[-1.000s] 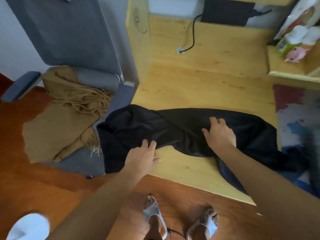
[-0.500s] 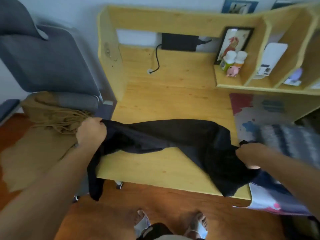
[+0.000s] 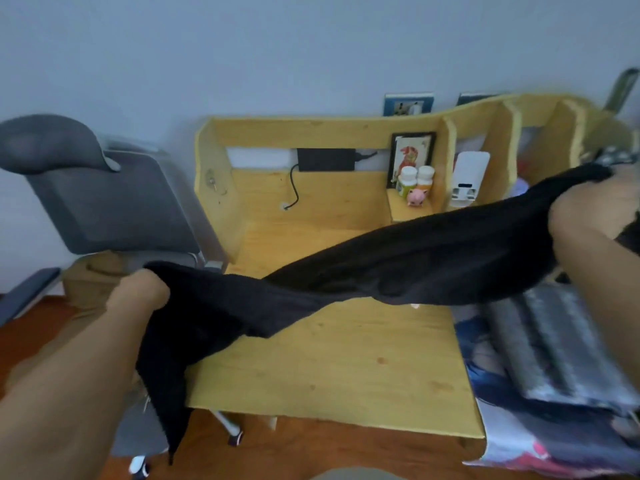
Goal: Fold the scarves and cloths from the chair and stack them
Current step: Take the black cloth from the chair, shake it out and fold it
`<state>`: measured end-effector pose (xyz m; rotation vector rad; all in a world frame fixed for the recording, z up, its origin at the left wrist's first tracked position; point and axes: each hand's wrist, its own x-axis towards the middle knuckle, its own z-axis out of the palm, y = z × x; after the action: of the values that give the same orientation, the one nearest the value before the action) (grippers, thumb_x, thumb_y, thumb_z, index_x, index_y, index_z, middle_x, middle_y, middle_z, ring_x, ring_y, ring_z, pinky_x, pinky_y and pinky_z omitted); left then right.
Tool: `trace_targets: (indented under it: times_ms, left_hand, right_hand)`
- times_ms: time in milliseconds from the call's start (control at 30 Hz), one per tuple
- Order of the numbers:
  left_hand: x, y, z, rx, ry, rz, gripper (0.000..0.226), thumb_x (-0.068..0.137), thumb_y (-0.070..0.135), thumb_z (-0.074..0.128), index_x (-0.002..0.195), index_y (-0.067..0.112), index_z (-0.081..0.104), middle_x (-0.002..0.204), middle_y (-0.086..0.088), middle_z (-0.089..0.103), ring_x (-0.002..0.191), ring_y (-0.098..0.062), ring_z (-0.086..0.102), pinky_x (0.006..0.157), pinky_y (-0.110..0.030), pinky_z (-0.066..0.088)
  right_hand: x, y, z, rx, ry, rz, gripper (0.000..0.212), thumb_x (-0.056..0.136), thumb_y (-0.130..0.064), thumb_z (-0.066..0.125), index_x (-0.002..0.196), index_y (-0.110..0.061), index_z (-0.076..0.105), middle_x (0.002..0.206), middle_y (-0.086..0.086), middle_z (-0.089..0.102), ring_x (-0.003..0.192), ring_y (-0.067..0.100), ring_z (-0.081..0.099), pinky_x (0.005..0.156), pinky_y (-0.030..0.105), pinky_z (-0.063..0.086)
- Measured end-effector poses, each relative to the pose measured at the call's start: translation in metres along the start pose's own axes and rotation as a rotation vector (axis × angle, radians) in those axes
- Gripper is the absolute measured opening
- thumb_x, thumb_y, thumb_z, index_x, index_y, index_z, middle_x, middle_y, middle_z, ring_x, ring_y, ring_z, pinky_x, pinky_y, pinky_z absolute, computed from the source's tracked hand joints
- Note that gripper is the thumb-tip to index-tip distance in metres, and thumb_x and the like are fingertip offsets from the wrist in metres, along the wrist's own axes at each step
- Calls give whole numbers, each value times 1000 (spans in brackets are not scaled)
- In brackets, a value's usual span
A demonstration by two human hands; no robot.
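Home study corner.
A grey padded office chair [image 3: 114, 202] is standing beside a pale wooden surface [image 3: 332, 368] with shelf cubbies holding a framed picture [image 3: 410, 157].

text: none legible | bottles [image 3: 415, 181]: labels apparently printed, too blurred to read

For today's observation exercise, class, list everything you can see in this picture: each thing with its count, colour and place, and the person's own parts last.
Black cloth: one, black, stretched in the air above the desk between both hands.
Tan scarf: one, tan, on the chair seat.
Chair: one, grey, left of the desk.
Desk: one, light wood, centre, with shelf compartments at the back.
Folded cloths: a grey striped stack, count unclear, right end of desk.
Bottles: two, white-capped, on the small shelf.
Pink figure: one, before the bottles.
Framed picture: one, black frame, behind the bottles.
Left hand: grips the cloth's left end.
Right hand: grips the cloth's right end, raised higher.
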<state>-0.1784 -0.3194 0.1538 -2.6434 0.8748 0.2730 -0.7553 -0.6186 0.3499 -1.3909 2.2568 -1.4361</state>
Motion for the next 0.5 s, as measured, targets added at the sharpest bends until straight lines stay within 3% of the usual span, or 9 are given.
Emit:
trace_targets:
  times_ms: [67, 133, 167, 233, 333, 367, 433, 500]
  left_hand:
    - [-66, 33, -36, 45, -363, 115, 40, 101, 21, 55, 135, 1, 60, 138, -18, 59, 125, -32, 57, 108, -41, 44]
    - [-119, 83, -38, 137, -494, 357, 27, 99, 14, 55, 119, 1, 70, 122, -16, 68, 107, -28, 63, 98, -39, 51]
    - [-129, 106, -31, 86, -466, 450, 21, 99, 12, 52, 104, 4, 71, 106, -13, 69, 91, -25, 63, 83, -36, 54]
    - [-151, 146, -38, -133, -215, 458, 21, 102, 21, 46, 94, 13, 64, 87, -2, 62, 77, -21, 59, 66, -34, 49]
    - [-164, 192, -73, -373, 164, 567, 27, 106, 38, 45, 118, 18, 60, 91, 1, 62, 78, -23, 61, 63, -35, 50]
    - [-165, 205, -86, -409, 197, 629, 34, 105, 41, 49, 131, 20, 55, 103, -1, 64, 85, -24, 64, 67, -37, 54]
    - [-169, 227, -112, -456, 161, 743, 62, 98, 48, 60, 153, 30, 36, 136, -3, 58, 114, -27, 63, 87, -42, 57]
    - [-177, 247, -136, -552, 89, 846, 85, 92, 47, 71, 160, 37, 21, 158, 1, 41, 137, -25, 50, 105, -44, 49]
  right_hand:
    - [-19, -16, -7, 45, -102, -63, 36, 98, -12, 37, 127, -13, 57, 120, 22, 63, 112, 39, 57, 93, 48, 42]
    - [-37, -22, -12, 83, -188, -154, 34, 97, -7, 40, 125, -13, 59, 121, 19, 64, 113, 38, 56, 94, 46, 43]
    - [-42, -26, -14, 118, -203, -205, 35, 97, -6, 42, 125, -15, 61, 122, 17, 65, 114, 36, 56, 95, 43, 44]
    - [-40, -27, -18, 188, -236, -288, 40, 93, -5, 43, 124, -16, 65, 120, 10, 68, 112, 30, 59, 97, 33, 45]
    - [-33, -43, -36, 275, -192, -362, 44, 86, -2, 43, 119, -12, 70, 111, -3, 68, 99, 5, 57, 88, 1, 35]
    - [-33, -52, -46, 346, -177, -389, 45, 83, 1, 43, 117, -10, 70, 108, -6, 67, 94, -6, 54, 85, -2, 32]
    - [-33, -68, -65, 522, -148, -470, 47, 76, 6, 40, 110, -5, 71, 98, -14, 64, 88, -19, 53, 84, 0, 36]
    - [-30, -80, -85, 658, -90, -535, 49, 69, 7, 37, 102, -8, 70, 91, -19, 61, 86, -21, 54, 83, 7, 40]
